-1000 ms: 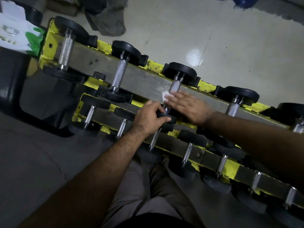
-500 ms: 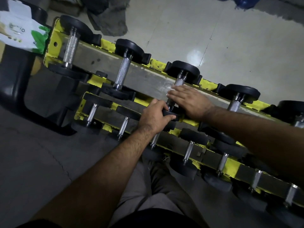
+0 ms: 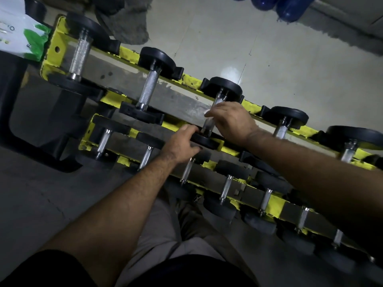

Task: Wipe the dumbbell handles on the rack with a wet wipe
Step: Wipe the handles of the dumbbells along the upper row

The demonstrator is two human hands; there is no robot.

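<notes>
The third dumbbell from the left end of the upper tier lies across the yellow rack, its far black head against the back rail and its near head on the front rail. Its knurled steel handle is only partly in view; your right hand covers the upper stretch.

Your right hand sits over that handle with the fingers curled down around it. A scrap of white wet wipe shows at the fingertips, pressed against the bar. How much of the wipe lies under the palm cannot be told.

Your left hand grips the near head of the same dumbbell, fingers wrapped over its rim, thumb side toward you.

Upper tier, other positions: two dumbbells to the left, handles bare and bright; two more to the right, partly behind your right forearm. Lower tier: a row of smaller dumbbells with short chrome handles runs beneath both forearms.

At the rack's left end a white and green packet lies on a dark surface. A grey cloth lies on the pale tiled floor behind the rack. Blue rounded objects sit at the top edge, too cropped to identify. Your light trousers show between the forearms.
</notes>
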